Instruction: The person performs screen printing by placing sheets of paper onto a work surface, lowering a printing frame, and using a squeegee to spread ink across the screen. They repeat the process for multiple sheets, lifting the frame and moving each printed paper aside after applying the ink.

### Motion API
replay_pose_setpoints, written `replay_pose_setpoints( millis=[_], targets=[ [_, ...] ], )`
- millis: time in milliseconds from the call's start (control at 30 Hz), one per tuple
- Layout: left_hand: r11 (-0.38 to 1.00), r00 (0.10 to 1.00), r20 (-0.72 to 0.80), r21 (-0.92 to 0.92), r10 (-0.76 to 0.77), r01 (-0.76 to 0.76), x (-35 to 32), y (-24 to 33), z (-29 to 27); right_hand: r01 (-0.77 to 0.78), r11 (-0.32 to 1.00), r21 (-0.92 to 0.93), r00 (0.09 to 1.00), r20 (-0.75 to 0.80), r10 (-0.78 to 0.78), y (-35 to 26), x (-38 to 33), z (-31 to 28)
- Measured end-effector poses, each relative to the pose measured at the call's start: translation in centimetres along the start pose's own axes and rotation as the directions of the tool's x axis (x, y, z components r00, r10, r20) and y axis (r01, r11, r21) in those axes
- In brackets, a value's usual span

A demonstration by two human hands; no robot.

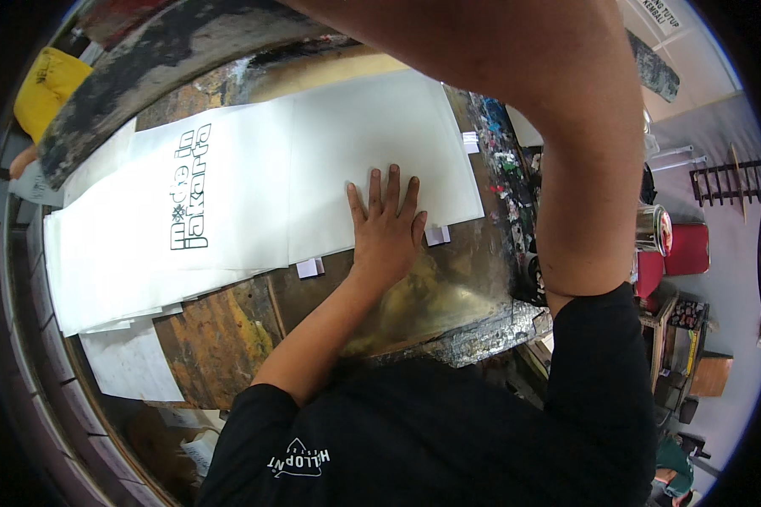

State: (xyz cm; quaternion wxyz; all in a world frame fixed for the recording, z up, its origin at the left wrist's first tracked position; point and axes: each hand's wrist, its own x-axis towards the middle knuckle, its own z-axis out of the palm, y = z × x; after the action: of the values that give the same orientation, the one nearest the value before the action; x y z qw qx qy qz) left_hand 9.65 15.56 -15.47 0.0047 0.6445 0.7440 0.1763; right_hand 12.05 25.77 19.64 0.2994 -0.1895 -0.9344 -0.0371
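My left hand (385, 228) lies with its fingers spread flat on a blank white sheet (380, 127). This sheet rests on a paint-stained board (448, 279). Beside it on the left, a white sheet with black lettering (254, 169) tops a loose, fanned stack. Small pale folded tabs (437, 235) stick out at the blank sheet's near and right edges. Another tab (309, 268) sits left of my hand. My right arm is raised across the upper right, and its hand is out of the frame.
A dark, worn curved bar (144, 76) spans the upper left above the sheets. Someone in a yellow top (52, 89) is beyond it. An open can (651, 228), a red chair (687, 249) and a cluttered shelf (681, 338) stand to the right.
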Motion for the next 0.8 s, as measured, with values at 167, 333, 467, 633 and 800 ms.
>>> replay_pose_setpoints(
  millis=[167,333,467,633,800],
  targets=[
    [0.998,0.999,-0.024,-0.047,0.031,-0.032,-0.3,0.1,1.1,-0.019,1.0,-0.006,1.0,-0.004,0.019,0.1,-0.1,0.1],
    [0.995,0.986,-0.156,-0.078,0.056,-0.069,-1.2,0.2,2.4,-0.035,0.998,-0.057,0.998,-0.046,0.032,-1.4,-0.9,0.6],
    [0.998,0.987,-0.159,-0.063,-0.011,0.001,-1.1,0.6,-0.8,-0.159,0.985,-0.069,0.987,0.014,0.161,-3.1,-0.4,-0.2],
    [0.525,0.869,-0.065,-0.818,-0.491,0.235,-2.5,-3.8,-14.7,-0.022,0.998,0.052,0.997,-0.071,0.026,-3.0,-1.7,0.6],
    [0.272,0.884,-0.048,-0.958,-0.466,0.091,-9.5,-8.3,-19.9,0.13,0.991,-0.028,0.989,0.081,-0.127,-2.4,-14.1,7.5]
  ],
)
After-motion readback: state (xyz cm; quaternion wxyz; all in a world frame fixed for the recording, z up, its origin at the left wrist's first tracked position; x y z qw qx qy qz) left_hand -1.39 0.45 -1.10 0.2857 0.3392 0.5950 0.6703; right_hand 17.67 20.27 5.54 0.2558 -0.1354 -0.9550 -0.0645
